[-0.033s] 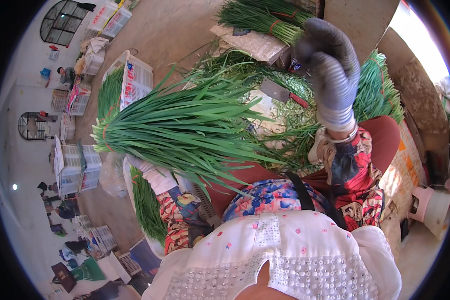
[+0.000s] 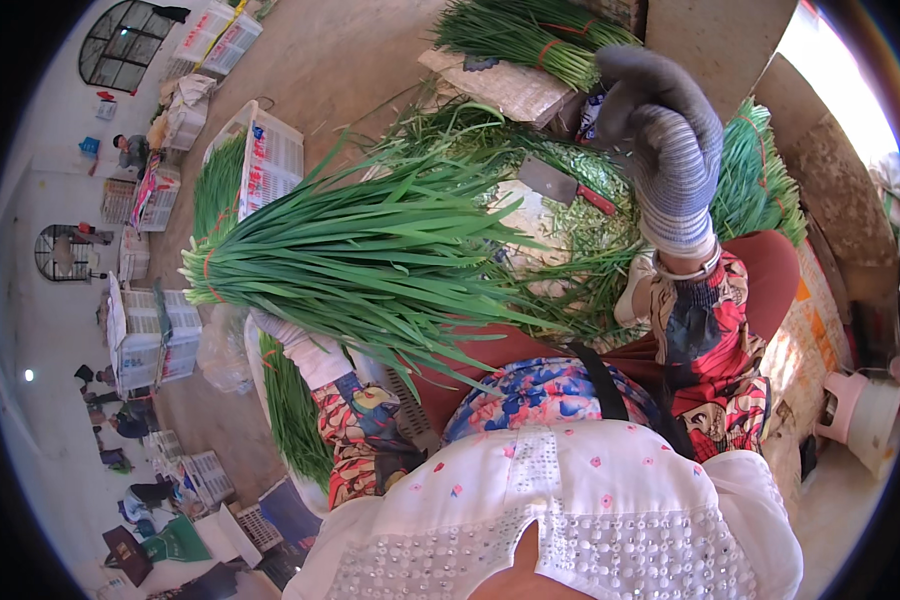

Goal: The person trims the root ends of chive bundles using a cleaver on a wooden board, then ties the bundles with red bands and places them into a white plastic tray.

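A big bunch of garlic chives [image 2: 370,240], tied with a red band near its pale stem ends, lies across my left side with its leaves fanning right. My left hand [image 2: 282,332], in a light glove, holds it from below, its fingers mostly hidden by the leaves. My right hand [image 2: 665,130], in a grey striped glove, is raised at the upper right. Its fingers bend to the left, apart from the thumb, and nothing shows between them. Below and left of it, a cleaver [image 2: 565,185] with a red handle rests on the trimmings.
Cut leaf scraps [image 2: 595,240] cover the area before me. Tied chives [image 2: 510,40] lie on a board [image 2: 500,85] at the far side, with another bundle [image 2: 760,180] at right. White crates [image 2: 275,165] stand left. A pink-and-white container [image 2: 860,420] stands right.
My right hand has shifted slightly down and to the right, its fingers curling a little more. My left hand and the chives have barely moved.
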Tool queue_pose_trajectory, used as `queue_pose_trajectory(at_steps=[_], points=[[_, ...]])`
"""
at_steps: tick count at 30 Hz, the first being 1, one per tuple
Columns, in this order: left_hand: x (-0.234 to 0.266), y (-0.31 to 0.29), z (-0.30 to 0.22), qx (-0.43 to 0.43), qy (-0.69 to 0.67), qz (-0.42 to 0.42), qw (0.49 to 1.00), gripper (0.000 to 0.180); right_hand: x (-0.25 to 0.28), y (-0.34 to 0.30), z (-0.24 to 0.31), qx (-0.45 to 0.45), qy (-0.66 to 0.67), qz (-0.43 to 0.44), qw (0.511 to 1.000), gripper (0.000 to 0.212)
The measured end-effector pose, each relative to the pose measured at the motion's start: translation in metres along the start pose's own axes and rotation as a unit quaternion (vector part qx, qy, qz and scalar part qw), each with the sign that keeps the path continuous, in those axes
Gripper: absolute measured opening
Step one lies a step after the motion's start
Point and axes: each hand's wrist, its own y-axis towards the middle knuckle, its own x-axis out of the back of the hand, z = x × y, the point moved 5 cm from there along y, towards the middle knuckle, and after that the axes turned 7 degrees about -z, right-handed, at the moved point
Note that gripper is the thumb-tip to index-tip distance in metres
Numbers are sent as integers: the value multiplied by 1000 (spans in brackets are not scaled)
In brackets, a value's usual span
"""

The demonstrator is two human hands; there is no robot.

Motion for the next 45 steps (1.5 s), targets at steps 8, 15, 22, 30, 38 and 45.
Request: queue_pose_trajectory(at_steps=[8,15,22,30,38,45], points=[[11,6,-13,-26,25,-3,999,56,-61,-1,-32,207,-537,171,800,41],[19,5,-16,-33,45,-23,998,56,-13,8,-68,-161,-94,-214,959,14],[16,12,-14,-44,61,-25,997,55,8,5,-50,-50,-188,87,977,25],[25,13,-23,-78,138,-81,984,55,-34,-13,-93,76,-404,95,907,25],[-8,27,-31,-105,192,-288,932,53,53,10,-117,-176,-3,-201,964,20],[13,29,-50,-120,113,-429,888,44,23,-27,-121,-346,-178,64,919,32]])
